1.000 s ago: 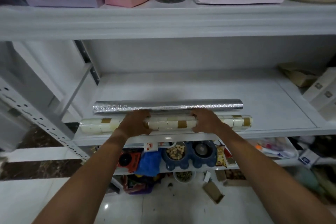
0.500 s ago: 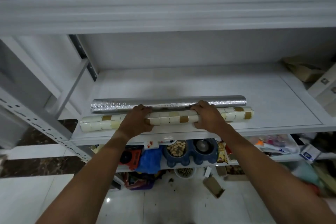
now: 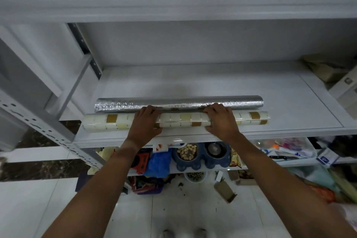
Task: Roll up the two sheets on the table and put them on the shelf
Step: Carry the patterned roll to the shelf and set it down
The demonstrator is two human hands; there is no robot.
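both rolled sheets lie side by side on the white shelf (image 3: pixel 222 85), lengthwise along its front edge. the silver roll (image 3: pixel 178 103) sits further back, and the tiled roll (image 3: pixel 176 120), cream with brown squares, lies just in front of it, the two touching along their length. the left hand (image 3: pixel 144 124) is draped over the tiled roll left of its middle, fingers curled over the top so the tips reach the seam where it meets the silver roll, thumb tucked at the near side; it grips the tiled roll. the right hand (image 3: pixel 222 121) does the same right of the middle, fingers wrapped over the top, thumb at the front. a stretch of the tiled roll shows between the hands, and both ends stick out well past them. below, on a lower shelf, a blue double bowl (image 3: pixel 201 156) holds peanuts, beside a blue bag (image 3: pixel 158 164).
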